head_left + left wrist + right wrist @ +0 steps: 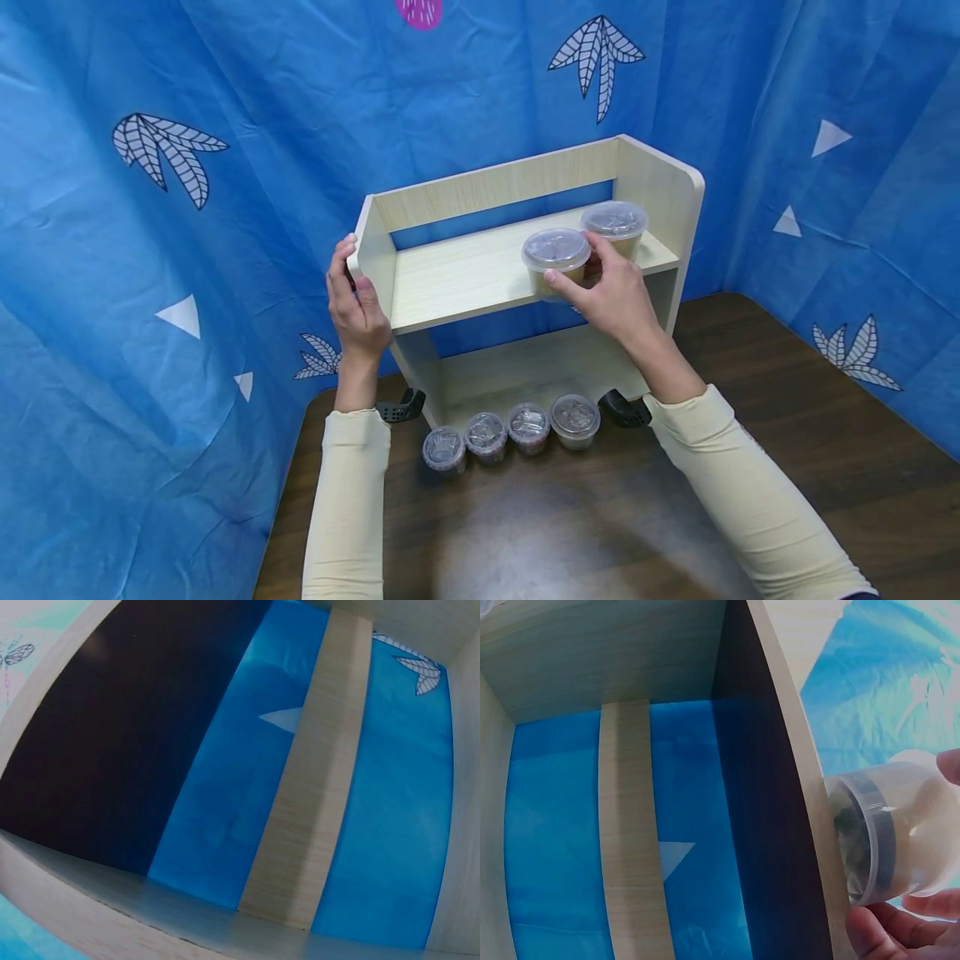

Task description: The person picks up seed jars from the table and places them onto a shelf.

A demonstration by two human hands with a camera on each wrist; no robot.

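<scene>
In the head view my right hand [618,292] grips a lidded clear plastic cup [557,258] with pale yellowish contents, thumb at its front and fingers round its right side. The cup is at the front edge of the upper board of a small pale wooden shelf [457,267]. In the right wrist view this held cup [911,825] shows with its base by the board edge. Another lidded cup [615,223] stands on the upper board at the right. My left hand [356,308] rests against the left side panel, fingers extended along its outer side.
Several smaller lidded cups [528,425] stand in a row on the dark wooden table [540,533], in front of the shelf's lower board [517,367]. A blue patterned curtain [465,100] hangs behind. Dark bands [626,408] are on both wrists.
</scene>
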